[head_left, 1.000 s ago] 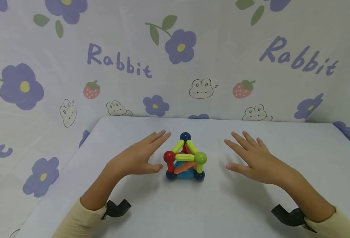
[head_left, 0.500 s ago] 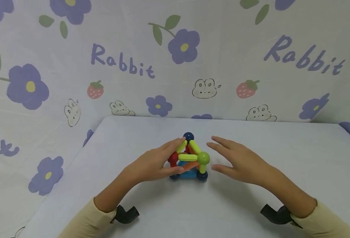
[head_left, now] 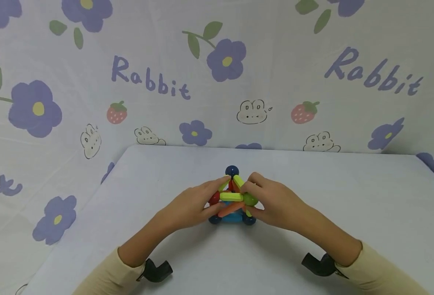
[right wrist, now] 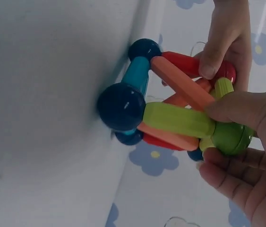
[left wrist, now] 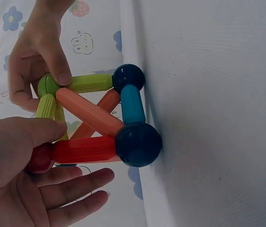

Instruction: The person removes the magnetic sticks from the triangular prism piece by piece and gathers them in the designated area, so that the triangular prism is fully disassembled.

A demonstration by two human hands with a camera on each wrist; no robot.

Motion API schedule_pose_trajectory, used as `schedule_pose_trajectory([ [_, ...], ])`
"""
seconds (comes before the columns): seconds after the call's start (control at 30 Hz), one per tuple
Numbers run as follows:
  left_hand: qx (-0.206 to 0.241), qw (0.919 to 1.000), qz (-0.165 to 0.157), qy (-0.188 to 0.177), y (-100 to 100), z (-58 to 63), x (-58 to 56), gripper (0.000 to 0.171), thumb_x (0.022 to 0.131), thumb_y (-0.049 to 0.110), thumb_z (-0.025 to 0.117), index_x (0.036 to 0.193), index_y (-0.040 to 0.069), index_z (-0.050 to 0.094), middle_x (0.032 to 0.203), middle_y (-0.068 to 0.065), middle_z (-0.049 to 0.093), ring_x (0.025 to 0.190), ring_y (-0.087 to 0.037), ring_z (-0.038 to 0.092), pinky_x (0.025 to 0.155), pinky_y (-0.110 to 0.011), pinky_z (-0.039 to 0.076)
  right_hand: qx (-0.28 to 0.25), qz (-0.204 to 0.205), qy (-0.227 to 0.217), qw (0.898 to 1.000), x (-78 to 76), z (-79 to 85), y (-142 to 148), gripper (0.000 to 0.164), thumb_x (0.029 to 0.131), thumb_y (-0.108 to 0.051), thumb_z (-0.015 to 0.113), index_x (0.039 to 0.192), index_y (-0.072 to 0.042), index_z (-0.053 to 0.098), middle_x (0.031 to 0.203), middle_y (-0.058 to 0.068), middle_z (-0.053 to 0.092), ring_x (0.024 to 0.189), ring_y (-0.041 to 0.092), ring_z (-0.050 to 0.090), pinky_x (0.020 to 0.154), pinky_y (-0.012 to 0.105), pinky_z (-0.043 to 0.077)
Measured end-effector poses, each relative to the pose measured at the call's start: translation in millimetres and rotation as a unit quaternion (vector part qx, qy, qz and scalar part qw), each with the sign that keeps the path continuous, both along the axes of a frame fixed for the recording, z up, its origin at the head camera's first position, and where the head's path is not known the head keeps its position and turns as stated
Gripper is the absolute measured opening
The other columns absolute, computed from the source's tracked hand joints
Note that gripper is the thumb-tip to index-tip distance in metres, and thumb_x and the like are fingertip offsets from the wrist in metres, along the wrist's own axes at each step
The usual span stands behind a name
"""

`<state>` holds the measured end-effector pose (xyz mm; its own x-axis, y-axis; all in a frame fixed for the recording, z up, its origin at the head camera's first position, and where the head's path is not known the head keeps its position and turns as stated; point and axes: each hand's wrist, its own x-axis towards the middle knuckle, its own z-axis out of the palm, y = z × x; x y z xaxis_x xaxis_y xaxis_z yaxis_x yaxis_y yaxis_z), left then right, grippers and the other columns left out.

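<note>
A ball-and-stick building toy (head_left: pixel 231 196) stands on the white table, its yellow-green, red, orange and blue rods joined by balls into a small frame. One dark blue ball (head_left: pixel 232 171) tops it at the back; others rest at the table's level. My left hand (head_left: pixel 187 207) grips the red ball (left wrist: pixel 41 160) between thumb and forefinger, its other fingers extended beneath. From the opposite side, my right hand (head_left: pixel 283 203) pinches the green ball (right wrist: pixel 232 138), thumb above and fingertips below in the right wrist view. The fingers hide part of both upper corners.
The white tabletop (head_left: pixel 231 258) surrounds the toy. Behind it hangs a pale cloth (head_left: pixel 268 73) printed with flowers, rabbits and strawberries. Black curved wrist pieces (head_left: pixel 157 270) sit at both beige sleeves.
Both hands have come inward from either side of the toy. The left reached the red ball first; the right has since closed on the green ball. The toy stays in place.
</note>
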<state>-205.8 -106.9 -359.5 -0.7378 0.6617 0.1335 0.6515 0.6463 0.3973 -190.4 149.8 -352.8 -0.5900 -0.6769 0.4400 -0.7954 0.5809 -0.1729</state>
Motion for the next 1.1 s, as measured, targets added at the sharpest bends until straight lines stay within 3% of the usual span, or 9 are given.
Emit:
schedule_pose_trajectory([
  [0.27,0.002,1.0000,0.000,-0.001,2.1,-0.6,1.2,0.072,0.099,0.021,0.065,0.159,0.014,0.027,0.143,-0.008,0.052,0.086,-0.021,0.059,0.065,-0.024,0.049,-0.068,0.009,0.026,0.997,-1.4,-10.5,-14.2,0.030,0.077,0.005,0.079,0.089,-0.010,0.055,0.084,-0.001,0.053,0.063,0.008,0.052,0.058,0.016,0.049],
  [0.47,0.001,1.0000,0.002,0.006,1.1,1.2,2.3,0.071,0.098,0.021,0.065,0.159,0.014,0.028,0.138,-0.008,0.055,0.082,-0.015,0.055,0.065,-0.024,0.049,-0.093,0.016,0.038,0.995,-5.5,-8.1,-14.5,0.034,0.080,0.011,0.074,0.096,-0.007,0.052,0.088,0.002,0.052,0.067,0.010,0.056,0.060,0.016,0.050],
  [0.6,0.001,1.0000,0.001,0.003,1.3,1.7,2.9,0.072,0.098,0.021,0.066,0.159,0.014,0.029,0.140,-0.008,0.054,0.088,-0.018,0.058,0.069,-0.025,0.050,-0.087,-0.016,0.016,0.996,-6.8,-8.0,-7.9,0.032,0.083,0.011,0.069,0.102,-0.006,0.052,0.091,0.003,0.054,0.072,0.012,0.053,0.061,0.018,0.050],
  [0.73,-0.004,1.0000,0.003,0.004,2.0,1.2,3.0,0.076,0.096,0.029,0.070,0.159,0.015,0.029,0.145,-0.007,0.052,0.102,-0.018,0.061,0.080,-0.027,0.055,-0.103,-0.025,-0.034,0.994,-6.9,-6.2,0.2,0.032,0.085,0.007,0.068,0.108,-0.005,0.050,0.096,0.004,0.055,0.077,0.013,0.052,0.064,0.022,0.051],
  [0.9,-0.004,0.9999,0.008,-0.011,2.4,0.8,2.7,0.082,0.092,0.046,0.070,0.159,0.023,0.029,0.148,-0.003,0.050,0.114,-0.016,0.060,0.085,-0.031,0.055,-0.107,0.000,-0.094,0.990,-8.9,-2.5,12.0,0.042,0.081,0.003,0.064,0.115,-0.005,0.042,0.099,0.003,0.047,0.079,0.013,0.050,0.068,0.028,0.052],
  [1.1,0.004,0.9998,0.005,-0.018,0.1,-0.2,1.5,0.084,0.090,0.059,0.066,0.159,0.028,0.028,0.150,0.000,0.047,0.122,-0.017,0.056,0.090,-0.036,0.054,-0.110,0.032,-0.124,0.986,-17.5,-2.5,22.8,0.043,0.080,0.004,0.056,0.116,-0.005,0.036,0.096,0.002,0.041,0.075,0.017,0.049,0.062,0.026,0.047],
])
